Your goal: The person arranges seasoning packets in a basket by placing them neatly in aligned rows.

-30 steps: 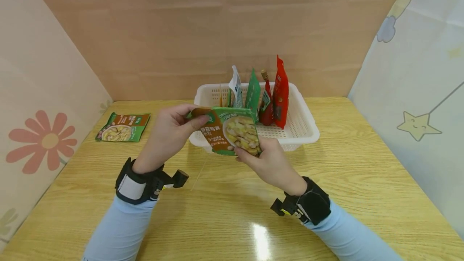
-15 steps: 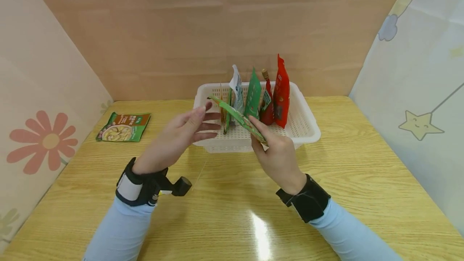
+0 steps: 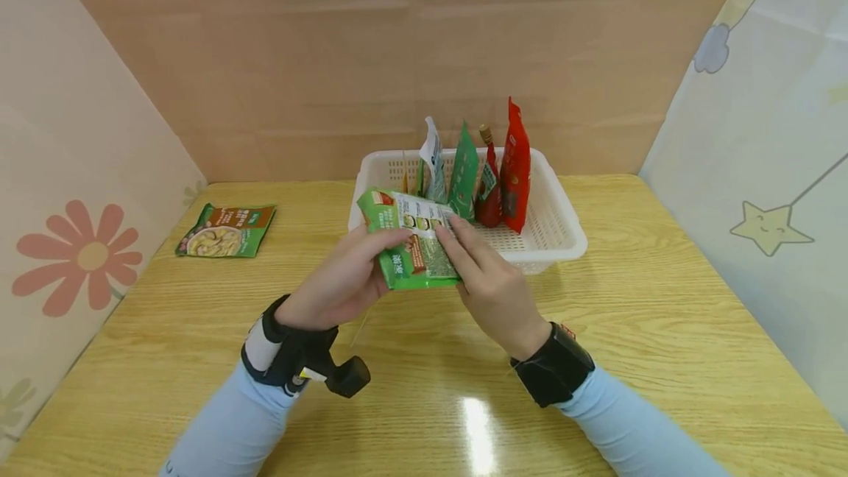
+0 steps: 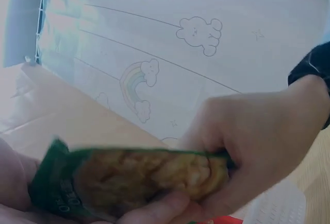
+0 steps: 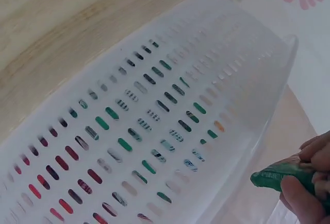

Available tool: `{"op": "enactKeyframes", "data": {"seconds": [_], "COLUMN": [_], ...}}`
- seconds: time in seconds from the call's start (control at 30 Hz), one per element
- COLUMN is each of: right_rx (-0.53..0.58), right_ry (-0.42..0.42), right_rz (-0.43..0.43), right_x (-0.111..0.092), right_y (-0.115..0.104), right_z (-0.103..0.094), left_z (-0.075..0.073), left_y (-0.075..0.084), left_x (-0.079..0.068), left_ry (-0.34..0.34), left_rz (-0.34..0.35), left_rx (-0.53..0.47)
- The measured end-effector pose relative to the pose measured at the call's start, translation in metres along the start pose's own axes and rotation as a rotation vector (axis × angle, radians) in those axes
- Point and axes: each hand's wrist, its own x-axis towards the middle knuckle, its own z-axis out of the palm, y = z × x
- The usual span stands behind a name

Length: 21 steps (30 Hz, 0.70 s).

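A green soup-mix packet (image 3: 424, 245) is held between both hands, close in front of the white basket. Its printed back faces up in the head view; the left wrist view shows the food picture on its underside (image 4: 139, 177). My left hand (image 3: 347, 274) pinches the left edge, thumb on top and fingers beneath. My right hand (image 3: 500, 297) grips the right end, its fingers lying over the top face; its thumb is hidden in the head view. A green end of the packet (image 5: 281, 175) shows at the right wrist view's lower right.
The white perforated basket (image 3: 566, 241) holds a white pouch (image 3: 433, 168), a green pouch (image 3: 464, 175), a red bottle (image 3: 490, 205) and a red pouch (image 3: 515, 175), all standing. A similar green-and-brown packet (image 3: 228, 232) lies at the table's left. A paper wall rises behind the basket.
The packet has been turned over, from its food-picture front to its back. My left hand let go of it midway and now holds its left side again; my right hand kept hold.
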Motion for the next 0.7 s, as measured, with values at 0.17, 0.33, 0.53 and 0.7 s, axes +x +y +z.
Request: {"op": "enactKeyframes", "data": {"seconds": [0.17,0.33,0.53,0.7], "right_rx": [0.001,0.017,0.026,0.005], "right_ry": [-0.129,-0.229,-0.225,-0.332], "right_rz": [-0.009,0.026,0.179,0.461], "right_x": [0.003,0.010,0.017,0.013], "right_y": [0.000,0.021,0.064,0.098], "right_z": [-0.001,-0.010,-0.040,-0.061], "left_z": [-0.006,-0.016,-0.031,-0.046], "left_y": [0.002,0.011,0.032,0.045], "left_x": [-0.002,-0.006,-0.016,-0.023], "left_ry": [0.056,0.113,0.198,0.292], "left_rz": [0.006,0.017,0.081,0.123], "left_rx": [0.031,0.033,0.013,0.055]}}
